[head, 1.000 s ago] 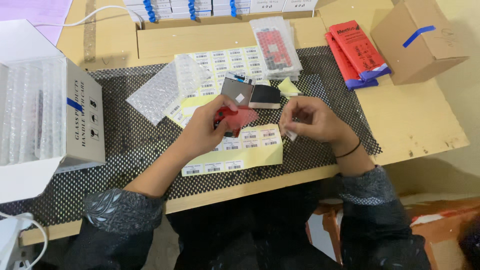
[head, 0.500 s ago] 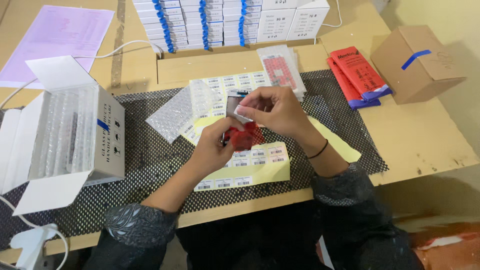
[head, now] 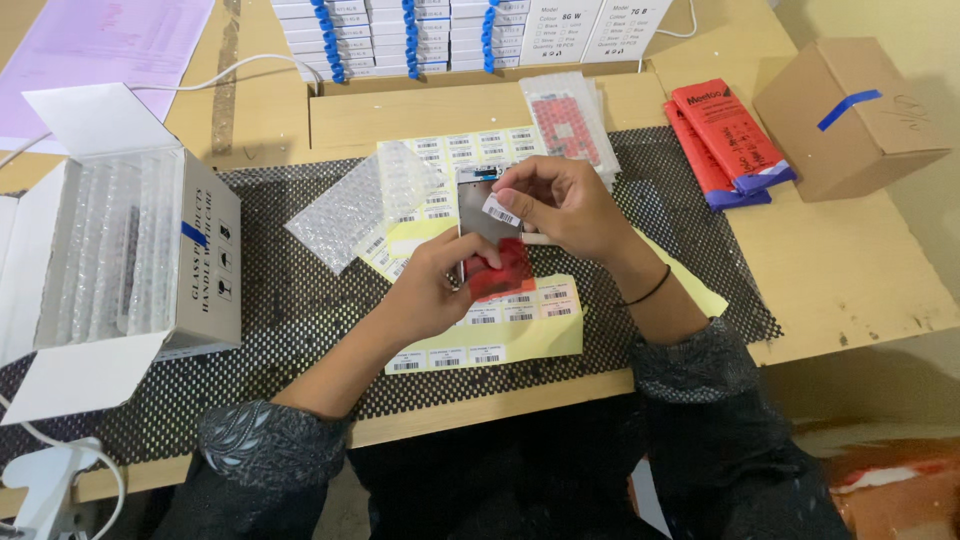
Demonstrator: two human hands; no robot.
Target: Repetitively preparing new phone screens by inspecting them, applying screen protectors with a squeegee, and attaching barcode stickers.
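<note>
My left hand (head: 432,288) grips the lower end of a flat phone screen part (head: 482,225) with a red tab (head: 500,270), held upright over the black mesh mat (head: 300,300). The fingers of my right hand (head: 560,205) pinch a small white barcode sticker (head: 501,212) against the upper face of that part. Yellow sheets of barcode stickers (head: 500,330) lie on the mat just below both hands.
An open white box of bubble-wrapped parts (head: 130,250) stands at the left. Bubble-wrap bags (head: 360,200) lie behind my hands. Stacked white boxes (head: 450,30) line the back, red packets (head: 725,140) and a brown carton (head: 850,115) sit at the right.
My right hand has come from the sticker sheet up to the screen part with a sticker. The left hand has lifted the part off the mat. The camera view has shifted back.
</note>
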